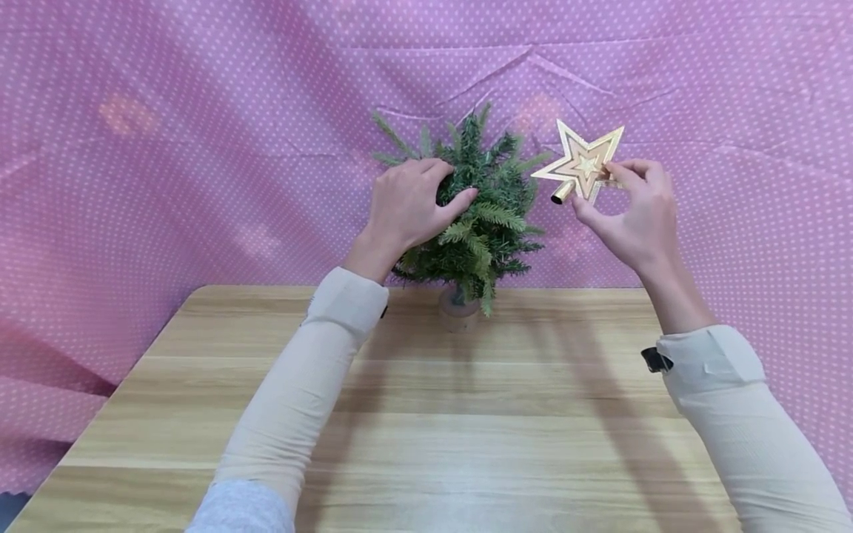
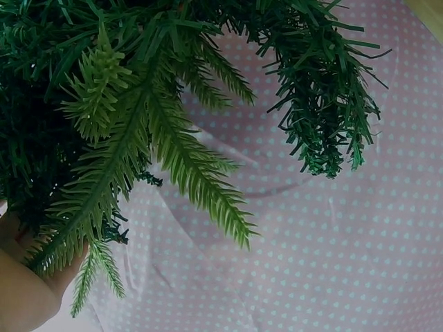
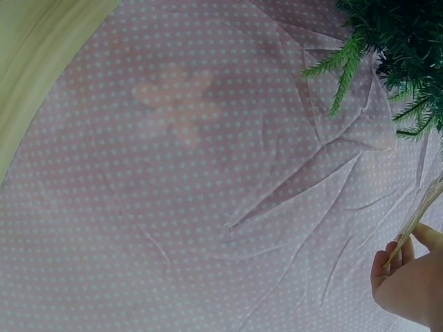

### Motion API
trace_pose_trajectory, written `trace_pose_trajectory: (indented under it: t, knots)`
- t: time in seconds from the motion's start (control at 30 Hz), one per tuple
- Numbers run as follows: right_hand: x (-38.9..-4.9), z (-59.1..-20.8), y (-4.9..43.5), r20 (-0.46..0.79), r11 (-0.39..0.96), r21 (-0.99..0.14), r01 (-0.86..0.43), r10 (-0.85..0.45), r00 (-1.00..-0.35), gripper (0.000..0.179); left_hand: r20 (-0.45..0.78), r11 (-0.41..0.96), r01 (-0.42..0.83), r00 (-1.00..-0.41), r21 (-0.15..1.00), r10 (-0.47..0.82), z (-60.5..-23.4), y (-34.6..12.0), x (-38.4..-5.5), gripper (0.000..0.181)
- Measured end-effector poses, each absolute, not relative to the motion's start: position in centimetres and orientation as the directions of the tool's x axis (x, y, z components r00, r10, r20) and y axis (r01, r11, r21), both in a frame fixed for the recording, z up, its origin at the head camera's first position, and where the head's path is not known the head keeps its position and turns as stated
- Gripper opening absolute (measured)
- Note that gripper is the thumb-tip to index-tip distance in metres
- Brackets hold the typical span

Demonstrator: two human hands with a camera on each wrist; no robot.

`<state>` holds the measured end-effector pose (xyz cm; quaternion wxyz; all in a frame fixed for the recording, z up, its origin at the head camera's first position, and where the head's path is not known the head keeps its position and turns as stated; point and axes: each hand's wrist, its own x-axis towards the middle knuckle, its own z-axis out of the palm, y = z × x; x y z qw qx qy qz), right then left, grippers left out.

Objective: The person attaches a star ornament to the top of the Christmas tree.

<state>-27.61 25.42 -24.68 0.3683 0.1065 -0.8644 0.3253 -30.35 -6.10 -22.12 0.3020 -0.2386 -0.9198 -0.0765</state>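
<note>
A small artificial Christmas tree (image 1: 493, 215) stands near the table's far edge on a round base (image 1: 458, 311). My left hand (image 1: 409, 203) grips its upper branches from the left, the fingertips partly hidden in the greenery. In the left wrist view, part of that hand (image 2: 31, 283) shows at the lower left among the needles. To the right of the tree, my right hand (image 1: 643, 215) pinches a gold star tree topper (image 1: 586, 164) by its edge. The star is in the air, its short tube pointing down to the left. The right wrist view catches the star edge-on (image 3: 414, 223).
The light wooden table (image 1: 426, 444) stretches out below my arms. Behind it hangs a pink polka-dot cloth (image 1: 266, 148), creased in places and close to the tree's rear side.
</note>
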Motion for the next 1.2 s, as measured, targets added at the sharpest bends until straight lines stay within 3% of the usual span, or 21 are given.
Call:
trace_pose_trajectory:
  t: [0.4, 1.2]
  knots:
    - [-28.3, -23.4, 24.6, 0.732, 0.776, -0.456, -0.436, 0.049, -0.679, 0.065, 0.595, 0.876, 0.482, -0.703, -0.007, 0.391, -21.8, -6.1, -30.3, 0.064]
    - [-28.8, -22.3, 23.5, 0.701, 0.799, -0.442, -0.409, 0.023, -0.713, 0.067, 0.577, 0.888, 0.461, -0.727, 0.006, 0.373, -22.1, -5.9, -30.2, 0.064]
